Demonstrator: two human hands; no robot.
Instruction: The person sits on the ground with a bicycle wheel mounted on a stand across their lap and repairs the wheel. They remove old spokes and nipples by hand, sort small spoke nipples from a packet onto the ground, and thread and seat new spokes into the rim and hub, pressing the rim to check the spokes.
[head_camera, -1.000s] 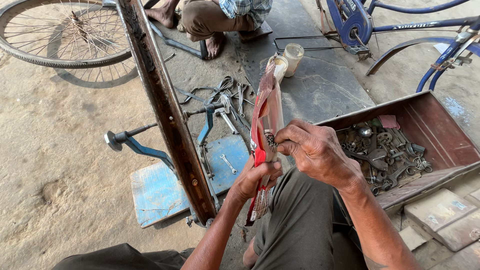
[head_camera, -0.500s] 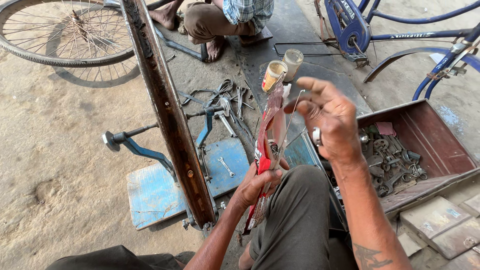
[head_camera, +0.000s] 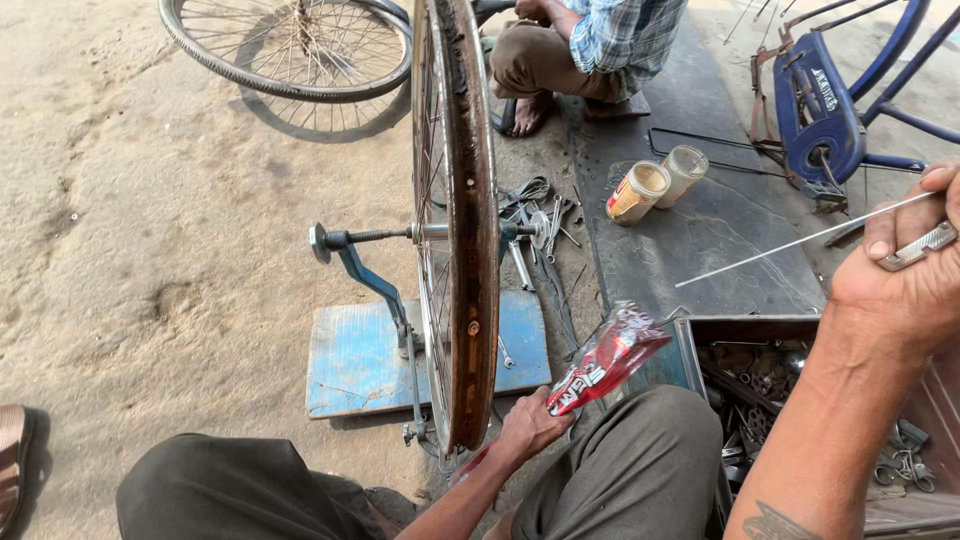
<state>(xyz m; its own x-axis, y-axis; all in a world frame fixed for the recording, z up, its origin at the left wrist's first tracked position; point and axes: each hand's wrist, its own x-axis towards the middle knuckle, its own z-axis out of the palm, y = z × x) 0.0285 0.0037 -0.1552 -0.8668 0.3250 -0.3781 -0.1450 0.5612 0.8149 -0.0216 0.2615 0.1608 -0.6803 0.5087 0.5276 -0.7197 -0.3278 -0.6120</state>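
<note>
Now the right hand (head_camera: 905, 275) has drawn one thin steel spoke (head_camera: 800, 242) out toward 2 o'clock, gripping it, while the left hand (head_camera: 530, 425) stays closed on the red spoke packet (head_camera: 605, 357) beside the rusty wheel rim (head_camera: 470, 220).

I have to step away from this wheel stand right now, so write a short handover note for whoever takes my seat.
Left hand: grips the red plastic packet, low beside the rusty wheel rim.
Right hand: raised at the right, pinching a thin spoke and a small metal tool.
Rim stands upright on the blue truing stand. Parts tray at the right knee; two jars and loose tools lie beyond the rim.
Done: one spoke is out of the packet.
Left: it is not yet in the rim.
</note>
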